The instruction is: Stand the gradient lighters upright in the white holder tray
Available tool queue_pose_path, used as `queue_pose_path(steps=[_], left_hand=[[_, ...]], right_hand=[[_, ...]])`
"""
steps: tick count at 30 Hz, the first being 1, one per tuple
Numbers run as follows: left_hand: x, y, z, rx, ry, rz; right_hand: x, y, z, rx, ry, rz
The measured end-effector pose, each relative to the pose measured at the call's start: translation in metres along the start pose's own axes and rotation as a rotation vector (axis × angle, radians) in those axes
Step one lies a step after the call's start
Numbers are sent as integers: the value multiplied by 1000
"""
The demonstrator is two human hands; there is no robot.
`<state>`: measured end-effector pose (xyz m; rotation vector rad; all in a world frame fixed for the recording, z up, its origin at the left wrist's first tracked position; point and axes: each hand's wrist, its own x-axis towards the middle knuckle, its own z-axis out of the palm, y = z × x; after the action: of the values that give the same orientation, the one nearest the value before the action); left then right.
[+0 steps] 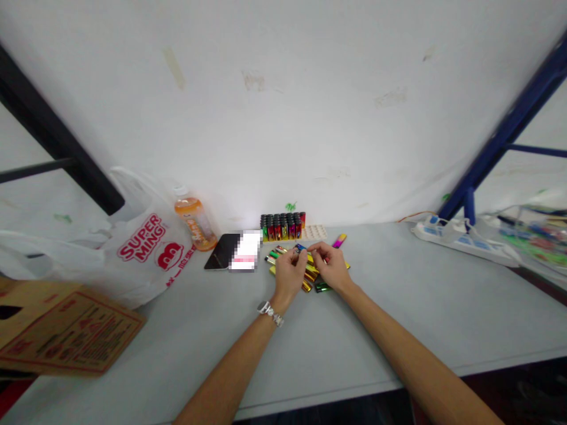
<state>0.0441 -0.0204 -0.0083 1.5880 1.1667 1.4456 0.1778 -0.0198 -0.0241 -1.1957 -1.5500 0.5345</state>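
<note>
Left hand (291, 273) — fingers curled, thumb and forefinger pinched near a small blue item (300, 248), the grip itself too small to confirm; wrist banded by a silver watch (264, 307), forearm slanting up from the lower edge. Right hand (330, 265) — partly closed, fingertips bent inward close to the left's; whether it holds anything, cannot tell. Beneath and around both: a loose pile of shiny coloured lighters (306, 285). Behind: a pale rack (316, 232), upright black-topped lighters (284, 229) filling its left part.
</note>
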Motion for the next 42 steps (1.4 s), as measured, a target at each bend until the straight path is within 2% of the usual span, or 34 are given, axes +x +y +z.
queue_pose_path(steps=[14, 23, 29, 34, 42], left_hand=[[2, -5, 2, 10, 28, 29], [-2, 0, -1, -44, -25, 36], [0, -5, -1, 22, 16, 25], [2, -7, -1, 82, 1, 21], [2, -7, 0, 73, 7, 20]], right_hand=[[0, 0, 1, -12, -10, 5], [-2, -7, -2, -32, 8, -1], [-2, -5, -1, -1, -18, 6], [-2, -3, 0, 1, -18, 10], [-2, -2, -1, 12, -29, 3]])
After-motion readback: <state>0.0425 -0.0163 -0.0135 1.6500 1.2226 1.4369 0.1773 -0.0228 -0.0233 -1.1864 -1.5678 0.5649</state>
